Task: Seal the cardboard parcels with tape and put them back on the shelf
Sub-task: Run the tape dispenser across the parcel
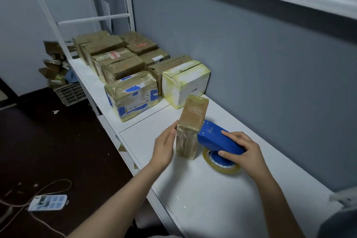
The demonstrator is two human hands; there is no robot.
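Pressing straight fingers flat on its left face, the left hand (165,144) braces the upright parcel (190,127) on the counter (202,199), nearer its front edge (no real grip). The dispenser (216,139) butts its right side, the right hand's (245,152) fingers curled round it. A hard push could tip or slide the tall parcel, wrinkling the tape.

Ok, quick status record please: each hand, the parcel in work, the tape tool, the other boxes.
left hand: flat against the left side of the small parcel, steadying it
right hand: grips the blue tape dispenser
small parcel: upright on the white shelf, wrapped in glossy tape
tape dispenser: nose at the parcel's right side, tape roll low by the shelf
other parcels: grouped further along the shelf
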